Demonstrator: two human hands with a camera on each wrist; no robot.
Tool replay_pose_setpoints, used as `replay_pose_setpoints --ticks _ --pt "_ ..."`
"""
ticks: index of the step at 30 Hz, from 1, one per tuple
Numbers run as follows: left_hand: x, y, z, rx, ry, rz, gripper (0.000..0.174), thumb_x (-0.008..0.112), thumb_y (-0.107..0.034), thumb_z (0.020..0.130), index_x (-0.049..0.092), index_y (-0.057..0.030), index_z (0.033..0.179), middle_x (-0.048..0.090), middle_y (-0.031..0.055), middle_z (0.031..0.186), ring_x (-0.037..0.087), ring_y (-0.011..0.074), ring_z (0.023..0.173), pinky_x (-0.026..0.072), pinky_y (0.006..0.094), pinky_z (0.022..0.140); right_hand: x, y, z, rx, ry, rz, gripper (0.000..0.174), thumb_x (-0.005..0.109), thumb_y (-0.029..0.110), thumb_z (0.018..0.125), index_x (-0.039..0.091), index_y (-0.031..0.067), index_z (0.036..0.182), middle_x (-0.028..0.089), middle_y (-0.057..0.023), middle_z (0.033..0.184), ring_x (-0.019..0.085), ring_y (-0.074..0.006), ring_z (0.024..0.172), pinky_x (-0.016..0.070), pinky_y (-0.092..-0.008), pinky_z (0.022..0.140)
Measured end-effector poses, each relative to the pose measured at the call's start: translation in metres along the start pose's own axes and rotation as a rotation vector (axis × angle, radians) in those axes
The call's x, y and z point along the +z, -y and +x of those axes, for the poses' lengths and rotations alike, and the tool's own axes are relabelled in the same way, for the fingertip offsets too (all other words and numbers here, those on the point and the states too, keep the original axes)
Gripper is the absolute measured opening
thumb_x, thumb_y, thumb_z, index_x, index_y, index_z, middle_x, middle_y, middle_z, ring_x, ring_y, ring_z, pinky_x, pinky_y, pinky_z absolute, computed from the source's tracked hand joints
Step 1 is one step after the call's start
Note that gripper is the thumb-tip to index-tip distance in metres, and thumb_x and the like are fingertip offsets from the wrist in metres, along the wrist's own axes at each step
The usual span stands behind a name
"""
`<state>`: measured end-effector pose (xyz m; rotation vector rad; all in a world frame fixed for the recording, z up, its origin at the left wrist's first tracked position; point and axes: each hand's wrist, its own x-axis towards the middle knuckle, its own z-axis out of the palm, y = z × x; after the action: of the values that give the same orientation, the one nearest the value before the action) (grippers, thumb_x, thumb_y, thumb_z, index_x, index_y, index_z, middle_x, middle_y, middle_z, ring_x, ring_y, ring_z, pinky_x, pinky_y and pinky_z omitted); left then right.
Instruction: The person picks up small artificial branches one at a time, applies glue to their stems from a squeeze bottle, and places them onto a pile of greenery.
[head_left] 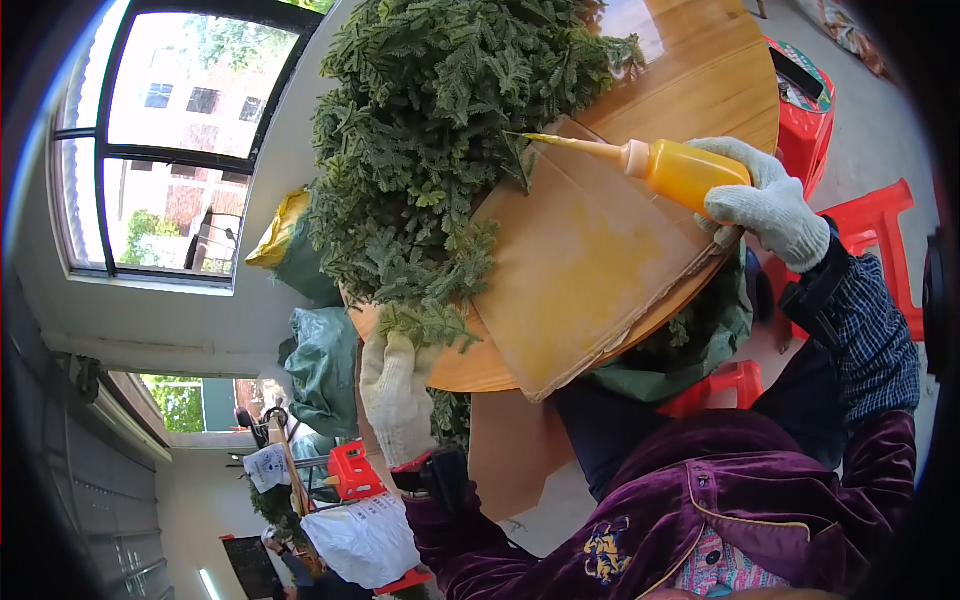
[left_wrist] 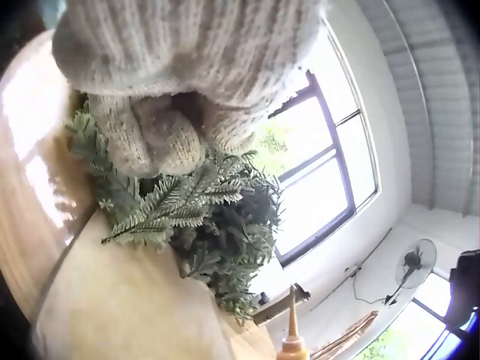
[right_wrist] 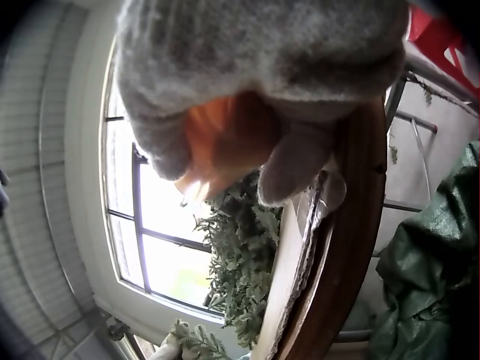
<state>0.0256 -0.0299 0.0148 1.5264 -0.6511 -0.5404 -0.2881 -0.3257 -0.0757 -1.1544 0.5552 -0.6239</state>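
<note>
My gloved right hand (head_left: 770, 200) grips a yellow squeeze bottle (head_left: 690, 175), its long tapered nozzle pointing left over a sheet of cardboard (head_left: 570, 310). Yellow smears cover the middle of that sheet. The nozzle tip overlaps the edge of a big heap of green fir sprigs (head_left: 420, 130). Lower left, my gloved left hand (head_left: 395, 390) pinches a fir sprig (head_left: 435, 322) at the table's edge; its fingers are curled over the stem in the left wrist view, where the sprig's needles (left_wrist: 180, 202) spread out below them. The right wrist view shows the bottle (right_wrist: 229, 139) inside curled fingers.
The round wooden table (head_left: 700, 80) bears the heap and cardboard. Red stools (head_left: 880, 235) stand at the right. A green sack (head_left: 715, 345) with fir sprigs is below the table edge; more sacks (head_left: 325, 365) lean by the wall. Another person (head_left: 290, 560) is at lower left.
</note>
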Motion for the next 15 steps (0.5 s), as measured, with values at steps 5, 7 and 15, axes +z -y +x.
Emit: replay_pose_setpoints --ticks 5,7,15 --pt "0.067 0.031 -0.02 -0.15 0.021 -0.501 0.049 0.062 -0.01 0.101 0.046 0.0045 0.145 0.062 0.0151 0.129 0.065 0.023 0.112 0.0569 0.0426 0.097 -0.001 -0.001 -0.001 -0.004 0.002 -0.03 0.07 0.077 0.019 0.079 0.052 0.0027 0.142 0.067 -0.0074 0.099 0.065 -0.0109 0.076 0.0565 -0.0238 0.063" --pt "0.079 0.047 -0.023 -0.229 0.025 -0.348 0.049 0.063 -0.013 0.102 0.047 0.0029 0.146 0.064 0.0132 0.127 0.066 0.0234 0.109 0.0577 0.0422 0.093 -0.002 -0.001 -0.001 -0.009 0.005 -0.033 0.07 0.078 0.019 0.08 0.052 0.0028 0.142 0.067 -0.0071 0.1 0.065 -0.011 0.076 0.0565 -0.0241 0.063" --pt "0.083 0.034 -0.034 -0.034 -0.031 0.885 0.06 0.07 -0.016 0.096 0.047 0.0031 0.147 0.069 0.0147 0.121 0.069 0.0278 0.1 0.0578 0.0416 0.084 0.0 -0.008 -0.004 -0.083 0.036 -0.135 0.072 0.085 0.021 0.081 0.052 0.0018 0.142 0.065 -0.0067 0.118 0.064 -0.0126 0.103 0.0544 -0.0283 0.089"
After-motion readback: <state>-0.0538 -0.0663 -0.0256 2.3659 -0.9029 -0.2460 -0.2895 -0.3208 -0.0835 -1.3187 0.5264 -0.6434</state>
